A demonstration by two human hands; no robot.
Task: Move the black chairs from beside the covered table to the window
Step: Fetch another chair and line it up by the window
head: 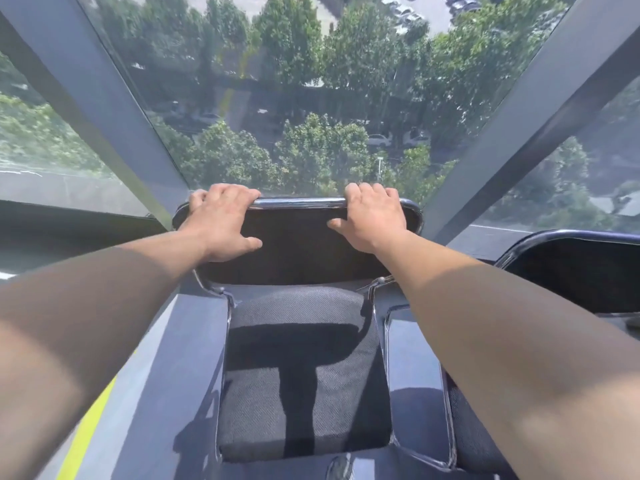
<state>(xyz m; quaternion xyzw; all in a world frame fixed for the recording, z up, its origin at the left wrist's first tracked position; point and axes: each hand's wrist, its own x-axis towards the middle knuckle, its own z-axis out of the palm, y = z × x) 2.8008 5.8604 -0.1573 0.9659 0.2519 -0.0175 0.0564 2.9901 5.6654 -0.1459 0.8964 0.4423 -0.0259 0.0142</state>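
The black chair (301, 341) stands directly in front of the window (294, 98), with its backrest at the far side, close to the glass. Both hands are on the chrome top bar (298, 203) of the backrest. The left hand (221, 220) has its fingers (225, 192) curled over the left end of the bar, with the thumb on the near face of the backrest; the right hand (370, 218) grips the right end in the same way. To the right, a second black chair (571, 268) is already beside the window, only partly in view. I judge that this chair has arrived at its place and only the release is left. The covered desk is not in view, so I cannot tell if more chairs wait there. No brand, label or writing can be read.
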